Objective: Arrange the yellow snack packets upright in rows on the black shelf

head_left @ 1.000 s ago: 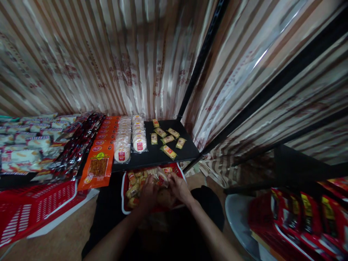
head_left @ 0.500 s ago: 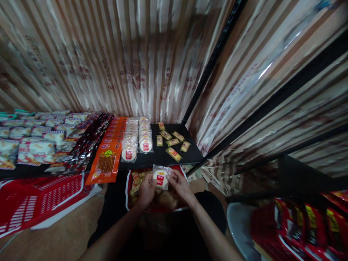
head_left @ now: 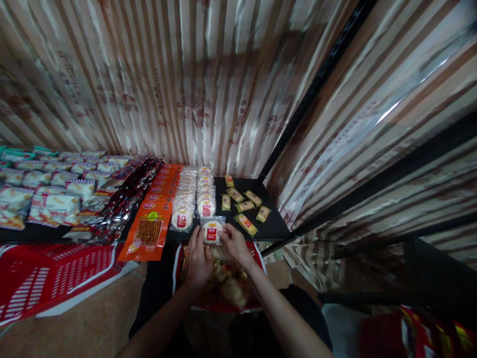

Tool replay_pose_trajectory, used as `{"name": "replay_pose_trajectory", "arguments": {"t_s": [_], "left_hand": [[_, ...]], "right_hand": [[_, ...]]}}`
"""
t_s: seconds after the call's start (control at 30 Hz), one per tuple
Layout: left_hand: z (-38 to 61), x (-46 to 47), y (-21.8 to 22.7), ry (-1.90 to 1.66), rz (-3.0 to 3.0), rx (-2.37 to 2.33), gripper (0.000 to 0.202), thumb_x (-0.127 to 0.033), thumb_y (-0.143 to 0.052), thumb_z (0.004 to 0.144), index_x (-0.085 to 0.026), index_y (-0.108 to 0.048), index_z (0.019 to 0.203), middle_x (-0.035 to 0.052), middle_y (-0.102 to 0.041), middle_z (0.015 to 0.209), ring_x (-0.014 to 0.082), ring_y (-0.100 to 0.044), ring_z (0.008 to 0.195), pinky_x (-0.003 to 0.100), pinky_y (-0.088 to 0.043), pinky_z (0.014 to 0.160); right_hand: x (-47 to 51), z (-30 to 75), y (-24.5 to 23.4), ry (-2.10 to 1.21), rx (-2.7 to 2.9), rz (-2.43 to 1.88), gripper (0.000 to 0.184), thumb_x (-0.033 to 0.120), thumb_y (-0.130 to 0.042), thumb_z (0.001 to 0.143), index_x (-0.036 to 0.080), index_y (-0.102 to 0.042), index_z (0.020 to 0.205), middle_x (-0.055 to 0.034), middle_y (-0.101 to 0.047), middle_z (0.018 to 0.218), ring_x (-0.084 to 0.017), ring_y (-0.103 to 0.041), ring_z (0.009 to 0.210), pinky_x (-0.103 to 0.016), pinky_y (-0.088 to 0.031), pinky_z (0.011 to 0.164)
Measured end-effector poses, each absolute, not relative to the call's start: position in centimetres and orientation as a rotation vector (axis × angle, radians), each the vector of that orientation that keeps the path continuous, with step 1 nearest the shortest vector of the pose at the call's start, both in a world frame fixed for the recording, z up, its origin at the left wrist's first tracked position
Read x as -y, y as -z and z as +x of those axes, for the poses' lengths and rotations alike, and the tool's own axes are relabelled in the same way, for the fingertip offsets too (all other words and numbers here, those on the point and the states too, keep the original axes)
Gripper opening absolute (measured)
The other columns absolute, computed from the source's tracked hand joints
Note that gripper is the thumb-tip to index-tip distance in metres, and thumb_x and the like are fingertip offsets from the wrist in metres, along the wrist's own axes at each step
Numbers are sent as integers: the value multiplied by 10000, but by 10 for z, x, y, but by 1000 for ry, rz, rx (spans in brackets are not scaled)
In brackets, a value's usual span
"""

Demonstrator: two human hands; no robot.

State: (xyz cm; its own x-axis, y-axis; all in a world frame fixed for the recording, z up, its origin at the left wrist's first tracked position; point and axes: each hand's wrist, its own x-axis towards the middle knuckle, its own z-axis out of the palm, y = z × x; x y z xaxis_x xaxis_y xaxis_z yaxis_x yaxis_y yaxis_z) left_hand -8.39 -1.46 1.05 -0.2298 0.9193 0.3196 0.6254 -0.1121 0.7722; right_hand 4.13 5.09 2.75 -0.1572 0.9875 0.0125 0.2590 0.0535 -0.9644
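Between my hands is a round white rice cracker in a clear packet (head_left: 211,231) with a red label, held upright at the shelf's front edge. My left hand (head_left: 198,261) has its fingers closed on the packet's left side. My right hand (head_left: 235,243) pinches its right side. Just behind it stands a row of the same rice cracker packets (head_left: 205,196), with a second row (head_left: 182,216) to its left. Small yellow wrapped snacks (head_left: 246,224) lie scattered on the black shelf (head_left: 274,223) to the right. Below my hands, a red basket (head_left: 259,256) holds more packets.
Orange snack packets (head_left: 147,231), dark shiny packets (head_left: 122,204) and white snack bags (head_left: 54,206) fill the shelf's left part. A red basket (head_left: 55,278) sits below them. A black rack post (head_left: 313,99) rises at the right, before striped sheeting (head_left: 223,74).
Both hands have carried the rice cracker packet forward and slightly left, from above the basket to the shelf's front edge. The view has shifted a little.
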Motion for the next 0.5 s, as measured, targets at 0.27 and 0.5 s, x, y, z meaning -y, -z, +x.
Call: {"name": "replay_pose_trajectory", "arguments": {"t_s": [0.27,0.5], "left_hand": [[-87,-6,-17,-959,1953,-1894,516,-73,-365,770,-154,-445,1273,88,-407,1381,225,-331,1280,407,-342,1055],[-87,-20,-12,-869,2053,-1911,531,-63,-397,734,-92,-454,1260,136,-339,1414,260,-295,1300,410,-322,1059]], "right_hand": [[-89,30,-25,-937,1649,-1470,176,329,-509,722,191,-598,785,31,-590,640,-120,-531,585,-213,-410,550],[-106,25,-17,-799,1702,-1628,199,311,-529,750,217,-647,880,-2,-660,805,-132,-587,683,-230,-437,638]]}}
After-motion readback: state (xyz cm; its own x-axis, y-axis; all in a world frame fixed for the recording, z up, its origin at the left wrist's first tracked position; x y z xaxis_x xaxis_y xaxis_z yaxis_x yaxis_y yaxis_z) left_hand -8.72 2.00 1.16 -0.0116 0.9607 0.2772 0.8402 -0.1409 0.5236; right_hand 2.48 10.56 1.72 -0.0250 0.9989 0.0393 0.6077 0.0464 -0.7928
